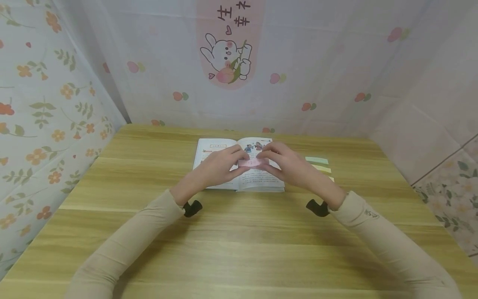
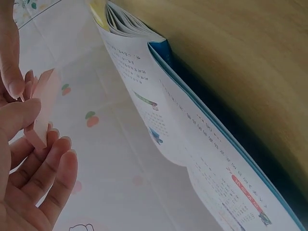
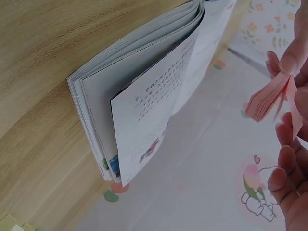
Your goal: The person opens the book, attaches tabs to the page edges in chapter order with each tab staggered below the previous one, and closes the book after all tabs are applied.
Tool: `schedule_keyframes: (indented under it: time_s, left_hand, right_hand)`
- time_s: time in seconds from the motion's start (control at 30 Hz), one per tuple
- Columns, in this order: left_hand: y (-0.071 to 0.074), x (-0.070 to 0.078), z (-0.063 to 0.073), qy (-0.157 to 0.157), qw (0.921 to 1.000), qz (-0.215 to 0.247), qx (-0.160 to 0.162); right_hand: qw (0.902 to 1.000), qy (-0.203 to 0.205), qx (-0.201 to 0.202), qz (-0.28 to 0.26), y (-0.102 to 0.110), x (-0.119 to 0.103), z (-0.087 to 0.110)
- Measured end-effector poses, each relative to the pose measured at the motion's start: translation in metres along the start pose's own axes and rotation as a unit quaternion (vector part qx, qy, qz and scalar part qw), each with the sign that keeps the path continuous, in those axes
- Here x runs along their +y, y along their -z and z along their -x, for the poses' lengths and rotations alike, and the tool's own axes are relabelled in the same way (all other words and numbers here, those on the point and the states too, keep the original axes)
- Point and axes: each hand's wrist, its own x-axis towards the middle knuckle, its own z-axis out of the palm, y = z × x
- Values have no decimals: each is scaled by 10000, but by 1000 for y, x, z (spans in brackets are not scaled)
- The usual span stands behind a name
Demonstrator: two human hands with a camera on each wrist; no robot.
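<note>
Above an open book (image 1: 257,178), my two hands meet around a small pink sticky note pad (image 1: 248,162). My left hand (image 1: 222,164) grips the pad, with its thumb on one face and its fingers behind, as the left wrist view shows the pad (image 2: 44,108) on edge. In the right wrist view, the pad's sheets (image 3: 264,101) fan out, and one pink sheet (image 3: 293,110) stands apart from them. My right hand (image 1: 289,166) pinches that separated sheet; part of this hand is cut off by the frame edge in the right wrist view.
To the right of the book lie a green sticky note pad (image 1: 316,160) and a yellow one (image 1: 322,168), with another pale yellow piece (image 1: 331,179) partly hidden by the right arm. The wooden table (image 1: 239,249) meets a printed curtain (image 1: 321,83) at the back.
</note>
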Motion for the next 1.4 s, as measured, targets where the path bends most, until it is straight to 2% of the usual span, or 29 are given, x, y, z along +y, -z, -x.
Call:
schedule_keyframes:
  time_s: [0.3, 0.8, 1.07, 1.4]
  left_hand:
    - [2, 0, 1, 18, 10000, -10, 87]
    - [6, -4, -1, -166, 9996, 88, 219]
    - [10, -8, 2, 155, 9995, -47, 255]
    - [14, -25, 10, 563, 9970, 341, 418]
  right_hand:
    - [9994, 2, 336, 121, 0, -3, -4]
    - [9933, 395, 1077, 111, -1, -4, -9]
    - [9926, 260, 1187, -12, 2, -2, -6]
    - [9930, 132, 1172, 25, -2, 5, 5]
